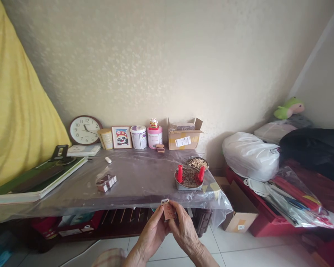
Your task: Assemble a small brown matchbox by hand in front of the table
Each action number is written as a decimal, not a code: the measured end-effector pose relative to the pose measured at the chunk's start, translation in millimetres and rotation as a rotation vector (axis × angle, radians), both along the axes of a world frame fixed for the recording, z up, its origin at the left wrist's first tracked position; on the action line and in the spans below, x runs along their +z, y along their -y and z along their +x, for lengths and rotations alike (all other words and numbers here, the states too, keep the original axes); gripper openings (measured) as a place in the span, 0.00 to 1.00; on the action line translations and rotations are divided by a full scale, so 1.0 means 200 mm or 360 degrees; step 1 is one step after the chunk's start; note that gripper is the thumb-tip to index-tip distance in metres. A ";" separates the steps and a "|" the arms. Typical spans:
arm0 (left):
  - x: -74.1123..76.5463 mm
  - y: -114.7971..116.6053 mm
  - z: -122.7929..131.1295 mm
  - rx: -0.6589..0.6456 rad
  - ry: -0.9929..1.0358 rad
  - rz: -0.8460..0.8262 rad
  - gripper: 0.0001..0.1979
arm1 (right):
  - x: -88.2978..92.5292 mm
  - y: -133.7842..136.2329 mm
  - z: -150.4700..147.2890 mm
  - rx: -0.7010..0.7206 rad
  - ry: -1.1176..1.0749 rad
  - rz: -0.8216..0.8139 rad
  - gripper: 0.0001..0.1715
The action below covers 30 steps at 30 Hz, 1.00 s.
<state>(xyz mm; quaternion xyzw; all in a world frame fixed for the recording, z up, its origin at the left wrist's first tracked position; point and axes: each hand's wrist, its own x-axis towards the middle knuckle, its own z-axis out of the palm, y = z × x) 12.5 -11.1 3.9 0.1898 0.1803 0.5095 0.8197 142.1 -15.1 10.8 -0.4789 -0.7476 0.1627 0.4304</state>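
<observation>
Both of my hands meet in front of the table's near edge, around a small matchbox (169,212) with red print. Its top end is slid open, and what look like match heads show there. My left hand (155,224) pinches the box from the left with the thumb near its top. From the right, the fingers and thumb of my right hand (182,224) close on it. Beyond my hands stands a round tin (189,187) of dark material with two red candles (180,173). Behind it is a dish of loose matchsticks (198,163).
Several small boxes (107,182) sit together on the plastic-covered table (144,174). Along the wall stand a clock (85,129), a framed panda picture (121,137), tubs (139,138) and an opened carton (184,139). Another carton (241,211) stands on the floor at right.
</observation>
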 end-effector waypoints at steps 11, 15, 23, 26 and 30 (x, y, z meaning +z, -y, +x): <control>0.02 0.00 -0.04 0.0049 -0.0141 -0.0166 0.15 | 0.10 -0.06 0.12 0.0152 -0.0072 -0.0014 0.07; 0.01 0.00 -0.04 -0.0042 -0.0306 -0.0171 0.14 | 0.08 -0.09 0.14 0.0161 -0.0046 0.0025 0.09; -0.01 0.01 -0.03 -0.0143 -0.0445 -0.0021 0.12 | 0.06 -0.08 0.14 0.0134 0.0233 0.0004 0.09; 0.00 0.01 -0.03 -0.0147 -0.0515 0.0021 0.12 | 0.07 -0.08 0.15 0.0131 0.0353 -0.0019 0.09; -0.01 0.02 -0.03 -0.0160 -0.0554 0.0038 0.12 | 0.08 -0.07 0.16 0.0183 0.0493 -0.0009 0.10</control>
